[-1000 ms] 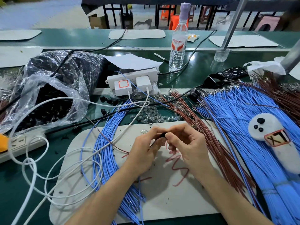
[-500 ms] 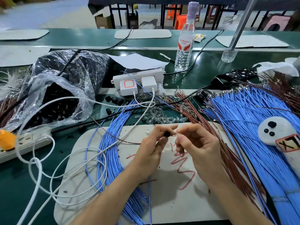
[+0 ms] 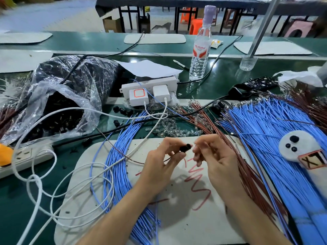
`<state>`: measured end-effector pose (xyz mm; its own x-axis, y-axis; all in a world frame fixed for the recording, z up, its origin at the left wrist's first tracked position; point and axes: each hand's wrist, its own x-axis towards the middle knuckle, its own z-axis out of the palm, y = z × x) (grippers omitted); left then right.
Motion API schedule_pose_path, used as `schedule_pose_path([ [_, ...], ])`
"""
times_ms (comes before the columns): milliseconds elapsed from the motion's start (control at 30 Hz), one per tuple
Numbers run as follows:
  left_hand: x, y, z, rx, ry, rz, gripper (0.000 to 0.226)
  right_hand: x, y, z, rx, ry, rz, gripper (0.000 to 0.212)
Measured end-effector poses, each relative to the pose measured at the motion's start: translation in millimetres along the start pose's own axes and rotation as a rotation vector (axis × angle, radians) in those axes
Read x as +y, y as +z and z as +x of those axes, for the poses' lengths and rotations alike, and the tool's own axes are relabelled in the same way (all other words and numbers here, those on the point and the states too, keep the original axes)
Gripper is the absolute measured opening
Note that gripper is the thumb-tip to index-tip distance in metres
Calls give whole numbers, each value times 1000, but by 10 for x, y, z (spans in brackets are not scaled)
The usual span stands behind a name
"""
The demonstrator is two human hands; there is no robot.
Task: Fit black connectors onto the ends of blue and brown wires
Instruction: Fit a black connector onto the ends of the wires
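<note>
Head view: mid-fit step, one connector in hand. Left hand (image 3: 159, 167) pinches a black connector (image 3: 185, 148) between thumb and forefinger, raised just above the white mat (image 3: 177, 218), one end seemingly turned toward the right hand (image 3: 219, 167). A thin brown wire (image 3: 127, 158) trails leftward from under the left hand across the mat (probably already seated in the connector, cannot confirm). Right-hand fingers (image 3: 203, 141) are curled narrow, with the tips just beside the connector but not touching it. Motion blur there, so cannot tell whether they pinch a wire end or nothing. Judgement: the next move calls for lining a wire terminal up with the connector's opening and pushing it straight in while the left pinch holds firm. Supply is close by: blue wires (image 3: 265, 147) fanned at right, brown wires (image 3: 208, 121) beside them, and a bag (image 3: 58, 112) of black parts at left on the green bench (image 3: 17, 200).
</note>
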<state>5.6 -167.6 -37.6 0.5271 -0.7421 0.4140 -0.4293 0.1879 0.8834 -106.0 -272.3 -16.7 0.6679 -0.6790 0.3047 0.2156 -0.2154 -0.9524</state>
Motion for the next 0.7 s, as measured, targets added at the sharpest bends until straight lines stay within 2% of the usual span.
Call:
schedule_pose_path([
  [133,-10,7,2,43,23,-4,19,34,10,-19,-6,-38,-133,25],
  [233,-20,-12,0,53,4,-58,18,21,25,-29,-31,-34,-110,15],
  [400,-32,-17,12,7,50,6,25,7,46,-42,73,-60,-47,20],
  [533,-50,-9,2,84,33,87,11,-15,89,-94,61,-154,-77,19],
  [700,-24,-4,11,86,82,64,23,-4,117,-105,61,-82,-50,22],
])
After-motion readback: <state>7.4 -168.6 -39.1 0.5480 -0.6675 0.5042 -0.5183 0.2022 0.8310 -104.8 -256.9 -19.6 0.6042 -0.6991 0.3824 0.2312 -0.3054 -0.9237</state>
